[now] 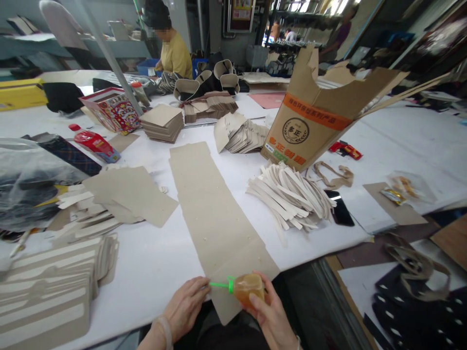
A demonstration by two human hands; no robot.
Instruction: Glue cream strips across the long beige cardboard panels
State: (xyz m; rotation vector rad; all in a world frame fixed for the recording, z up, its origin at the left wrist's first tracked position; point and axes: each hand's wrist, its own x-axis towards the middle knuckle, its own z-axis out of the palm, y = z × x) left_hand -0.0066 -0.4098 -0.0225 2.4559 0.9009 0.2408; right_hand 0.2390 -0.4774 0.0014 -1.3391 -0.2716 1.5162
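My right hand (270,311) is wrapped around a squeeze bottle (248,290) of amber liquid, likely glue, with a green cap. The bottle lies nearly sideways, its long thin green nozzle pointing left. My left hand (188,306) is closed, fingertips pressed together at the nozzle's tip; what they pinch is hidden. Beneath both hands, a long strip of overlapping grey-beige board pieces (215,209) runs away from me across the white table (153,272). The strip's near end juts past the table edge, over my lap.
Left are stacked boards with white strips (47,291) and loose board sheets (131,194). Right are a pile of pale strips (292,197), a phone (340,208) and a tall cardboard box (310,121). More board stacks (162,121) stand farther back. A person in yellow (175,56) sits across the table.
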